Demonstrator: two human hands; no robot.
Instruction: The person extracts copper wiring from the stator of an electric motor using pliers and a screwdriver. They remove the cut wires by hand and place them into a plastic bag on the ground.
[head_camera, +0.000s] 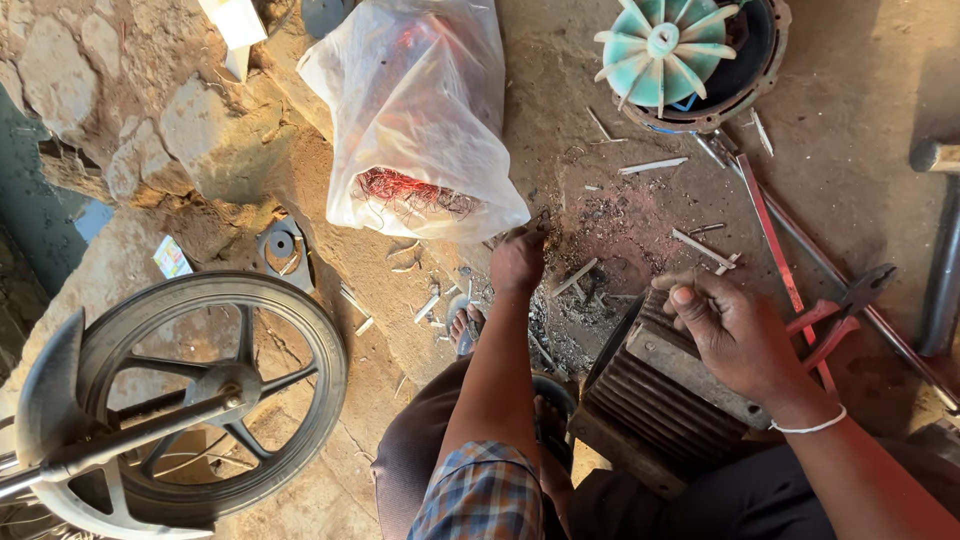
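Observation:
My left hand (517, 260) reaches forward to the ground by the lower edge of a clear plastic bag (415, 110) holding red copper wire; its fingers are closed on a small thin piece I cannot make out. My right hand (730, 330) rests on the top rim of a ribbed dark metal motor housing (655, 395), which stands tilted between my legs, with a small pale strip pinched under the thumb. Dark debris and pale strips (590, 275) litter the ground between both hands.
A teal fan in a round motor cover (690, 55) lies at the top right. Red-handled pliers (840, 315) and long metal rods (775, 240) lie right of the housing. A spoked wheel (210, 390) stands at the left, by rough stones (150, 120).

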